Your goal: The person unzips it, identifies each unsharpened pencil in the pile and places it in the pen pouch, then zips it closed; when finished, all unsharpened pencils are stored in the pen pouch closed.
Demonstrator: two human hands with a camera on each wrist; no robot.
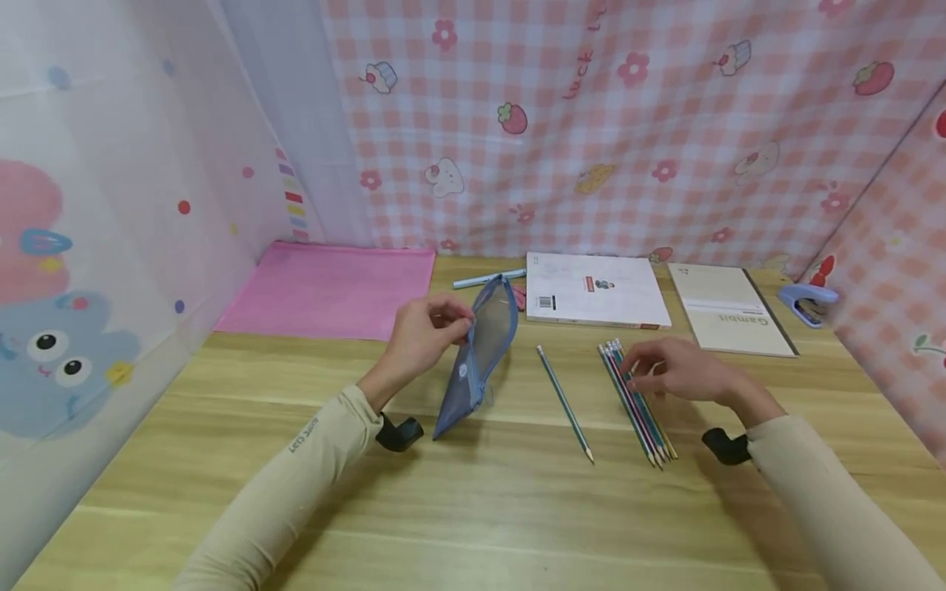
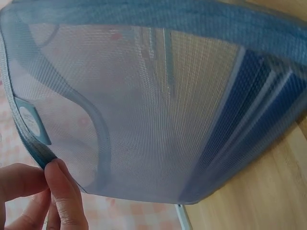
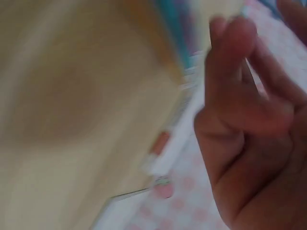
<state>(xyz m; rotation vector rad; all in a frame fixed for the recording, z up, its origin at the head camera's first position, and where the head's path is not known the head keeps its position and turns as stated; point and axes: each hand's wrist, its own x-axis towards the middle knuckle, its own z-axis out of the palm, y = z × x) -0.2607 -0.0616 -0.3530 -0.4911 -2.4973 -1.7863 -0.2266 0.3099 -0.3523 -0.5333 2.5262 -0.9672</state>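
A blue mesh zip pouch (image 1: pixel 473 361) stands tilted on the table with its mouth spread. My left hand (image 1: pixel 424 332) pinches the pouch's upper edge between thumb and finger. In the left wrist view the see-through mesh pouch (image 2: pixel 129 110) fills most of the picture. Over the upper part of a bundle of several pencils (image 1: pixel 637 410) is my right hand (image 1: pixel 676 369), its fingers loosely bent and nothing visible in them. One single green pencil (image 1: pixel 565 404) lies between pouch and bundle. The right wrist view blurs the pencils (image 3: pixel 175 36) beyond the bent fingers (image 3: pixel 225 96).
A pink folder (image 1: pixel 340 291) lies at the back left. Behind the pouch are a light blue pen (image 1: pixel 480 279) and a pink object (image 1: pixel 520 296). A white book (image 1: pixel 599 291), a beige notebook (image 1: pixel 732 308) and a lilac tape dispenser (image 1: pixel 809 304) line the back right, before a checked curtain (image 1: pixel 554 148).
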